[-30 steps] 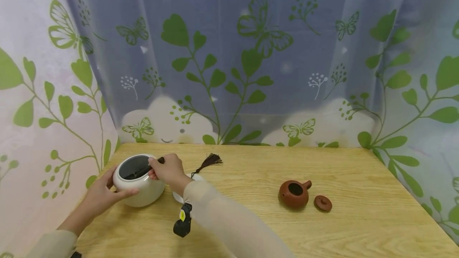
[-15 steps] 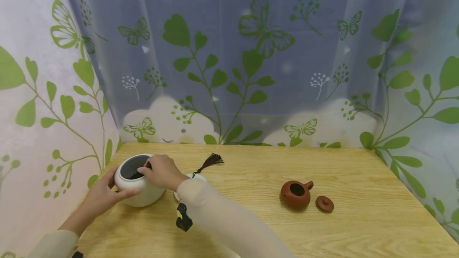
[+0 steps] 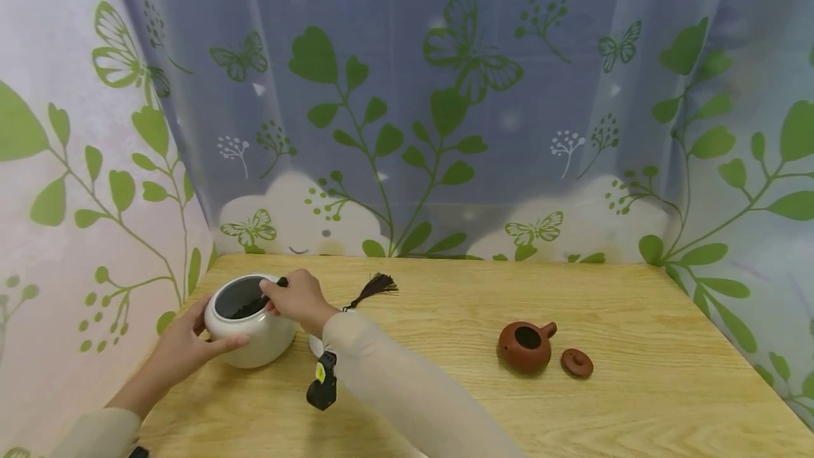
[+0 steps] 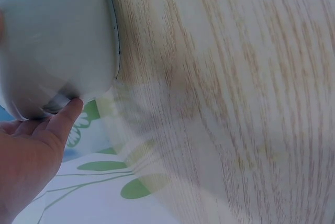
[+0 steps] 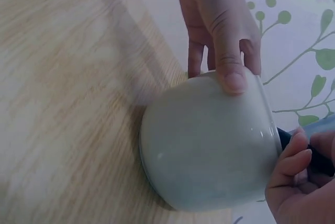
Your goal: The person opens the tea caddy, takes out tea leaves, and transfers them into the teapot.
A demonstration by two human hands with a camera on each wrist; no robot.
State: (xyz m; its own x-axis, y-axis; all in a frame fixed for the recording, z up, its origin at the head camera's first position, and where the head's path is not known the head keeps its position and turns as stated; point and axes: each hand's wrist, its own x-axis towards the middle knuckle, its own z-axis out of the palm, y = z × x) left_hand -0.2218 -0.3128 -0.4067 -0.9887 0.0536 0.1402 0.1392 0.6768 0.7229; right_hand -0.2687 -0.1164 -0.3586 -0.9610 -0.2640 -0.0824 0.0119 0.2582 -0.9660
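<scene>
A white ceramic jar (image 3: 257, 341) with a wide mouth and dark interior stands at the left of the table. My left hand (image 3: 191, 341) holds it from the left side, thumb along the front and fingers round the back. In the right wrist view, the thumb of that left hand (image 5: 222, 35) presses on the jar's wall. My right hand (image 3: 302, 299) is at the right side of the rim and pinches a dark slim-handled tool (image 3: 282, 282). The tool's lower end is hidden inside the jar. Loose dark bits show in the jar.
Behind the right wrist lies a white lid (image 3: 316, 346), partly covered, with a dark tassel (image 3: 378, 286). Further right stand a brown clay teapot (image 3: 524, 355), its top uncovered, and its small lid (image 3: 576, 363). A patterned curtain (image 3: 407, 126) hangs behind the wooden table (image 3: 439, 324).
My right hand dipped leftward over the jar's mouth half a second ago and is now back at the right rim, the tool's handle showing again. The left hand keeps its hold on the jar.
</scene>
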